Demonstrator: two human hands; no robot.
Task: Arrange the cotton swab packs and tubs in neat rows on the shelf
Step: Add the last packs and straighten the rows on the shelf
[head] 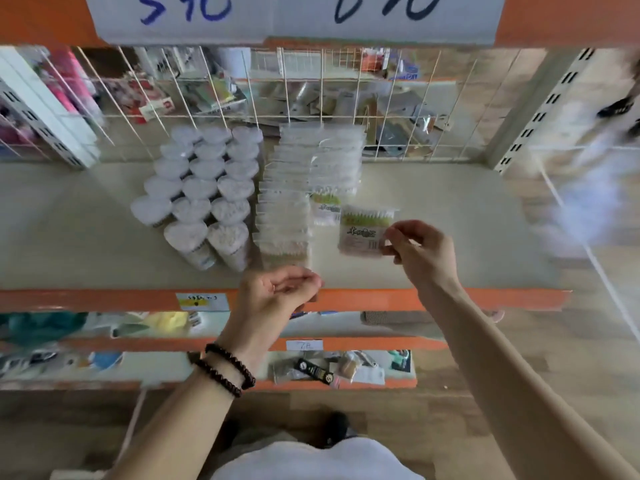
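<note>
Swab pack (pixel 364 231) pinched by right hand (pixel 420 252); left hand (pixel 277 292) loosely curled, holding nothing; tubs (pixel 204 188) left.

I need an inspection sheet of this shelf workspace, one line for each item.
Surface: beige shelf with orange front edge, bare on both sides.
Job's things: heart-shaped swab tubs in three rows; flat swab packs in overlapping rows beside them; one green-labelled pack held off the shelf.
Clutter: nothing seen.
Grippers: right hand pinches the green-labelled pack; left hand loosely curled, holds nothing.
Cables: nothing seen.
Surroundings: wire grid behind; price signs above; lower shelves with mixed goods.
</note>
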